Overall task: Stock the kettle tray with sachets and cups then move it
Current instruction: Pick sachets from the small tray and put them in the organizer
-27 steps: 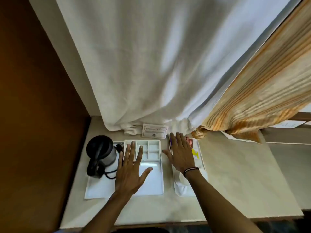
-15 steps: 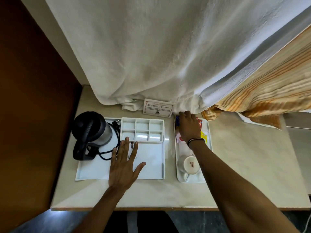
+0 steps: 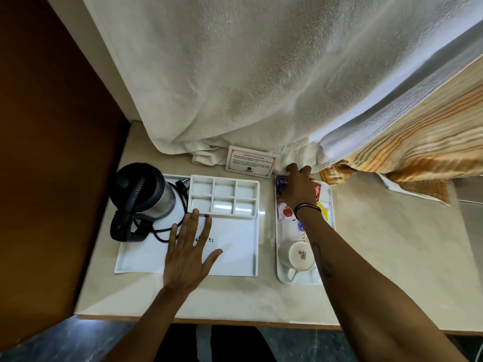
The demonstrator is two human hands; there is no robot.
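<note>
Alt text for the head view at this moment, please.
A person's right hand reaches onto sachets at the far end of a small tray that also holds an upturned cup. The left hand lies flat on the kettle tray, with its kettle and empty six-slot organiser.

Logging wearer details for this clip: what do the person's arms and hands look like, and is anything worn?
Both arms are bare, with no sleeves in view and no gloves. The right hand has a thin dark band with a lighter stripe at the wrist, and a dark elongated mark shows on that forearm. The left hand shows no rings, watch or band.
</note>
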